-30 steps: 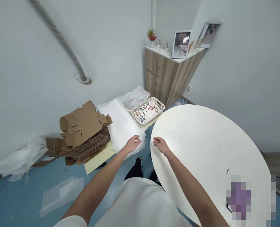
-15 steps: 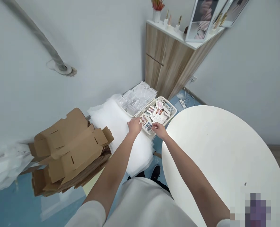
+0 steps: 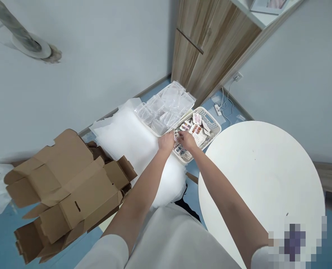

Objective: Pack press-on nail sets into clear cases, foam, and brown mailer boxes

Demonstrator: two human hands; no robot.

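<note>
A white perforated basket [image 3: 217, 129] holds several small cards of what look like press-on nails [image 3: 196, 129], in pink, orange-brown and dark colours. Over its near left corner, my left hand [image 3: 166, 142] is closed at the edge of one nail card [image 3: 176, 139]. My right hand [image 3: 187, 140] reaches in from the other side, its fingers pinched at the same card. My fingers partly cover this card. Below it in the basket lies a card with blue-green nails [image 3: 180, 150].
Clear plastic boxes [image 3: 166, 106] fill a tray beside the basket. A stack of white foam sheets [image 3: 121, 123] lies left of it, with flattened cardboard boxes [image 3: 79, 186] further left. A round white table [image 3: 261, 168] stands right; a wooden cabinet [image 3: 205, 48] is behind.
The view has tipped downward and nearer the basket. My right hand has moved from the blue nail card up and left, closer to my left hand.
</note>
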